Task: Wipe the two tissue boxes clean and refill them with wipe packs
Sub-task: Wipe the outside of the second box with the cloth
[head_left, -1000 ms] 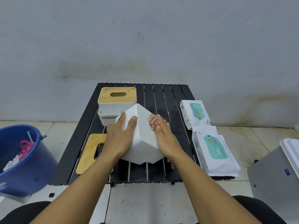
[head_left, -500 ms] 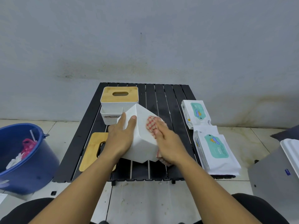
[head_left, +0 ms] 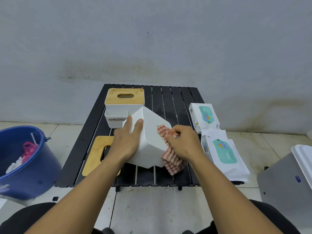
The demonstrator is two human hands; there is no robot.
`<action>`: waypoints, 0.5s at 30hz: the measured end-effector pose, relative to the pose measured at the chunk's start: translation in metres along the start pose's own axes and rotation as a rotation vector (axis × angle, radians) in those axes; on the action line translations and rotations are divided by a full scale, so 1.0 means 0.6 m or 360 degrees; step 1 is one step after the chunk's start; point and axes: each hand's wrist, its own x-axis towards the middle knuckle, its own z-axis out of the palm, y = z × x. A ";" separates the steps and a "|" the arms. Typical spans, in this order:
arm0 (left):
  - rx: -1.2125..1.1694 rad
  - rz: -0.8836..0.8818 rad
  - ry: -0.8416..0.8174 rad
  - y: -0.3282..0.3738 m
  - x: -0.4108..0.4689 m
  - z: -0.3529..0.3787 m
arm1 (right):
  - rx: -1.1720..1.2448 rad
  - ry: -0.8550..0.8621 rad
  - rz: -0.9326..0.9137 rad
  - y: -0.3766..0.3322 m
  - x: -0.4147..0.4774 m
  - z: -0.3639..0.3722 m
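Observation:
A white tissue box [head_left: 152, 132] without its lid stands tilted on one edge on the black slatted table [head_left: 170, 100]. My left hand [head_left: 126, 142] lies flat against its left face with straight fingers and steadies it. My right hand [head_left: 183, 142] grips a red-and-white checked cloth [head_left: 172, 159] against the box's right face. The box's bamboo lid [head_left: 97, 153] lies flat on the table to the left. A second white tissue box [head_left: 125, 102] with its bamboo lid on stands behind. Two wipe packs, the far wipe pack [head_left: 203, 117] and the near wipe pack [head_left: 224, 154], lie on the right.
A blue bucket [head_left: 25, 166] holding rubbish stands on the floor to the left. A grey box with a white lid [head_left: 290, 179] stands at the right. A grey wall rises behind the table. Tiled floor lies in front of it.
My right hand has slid the cloth down the box's right face toward me and its fingers have curled round the cloth. The left hand has kept its place on the box.

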 end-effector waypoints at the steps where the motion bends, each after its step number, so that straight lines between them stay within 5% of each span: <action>1: 0.0006 0.0000 0.0004 0.000 0.000 0.000 | -0.0015 -0.0009 0.0056 0.008 0.003 -0.004; 8: 0.0038 -0.0020 0.0018 0.000 -0.001 -0.001 | 0.0011 -0.0163 -0.0095 -0.014 -0.011 -0.002; 15: -0.0003 -0.0020 -0.0011 0.005 0.002 0.000 | -0.0154 0.0116 0.0122 0.017 0.015 0.007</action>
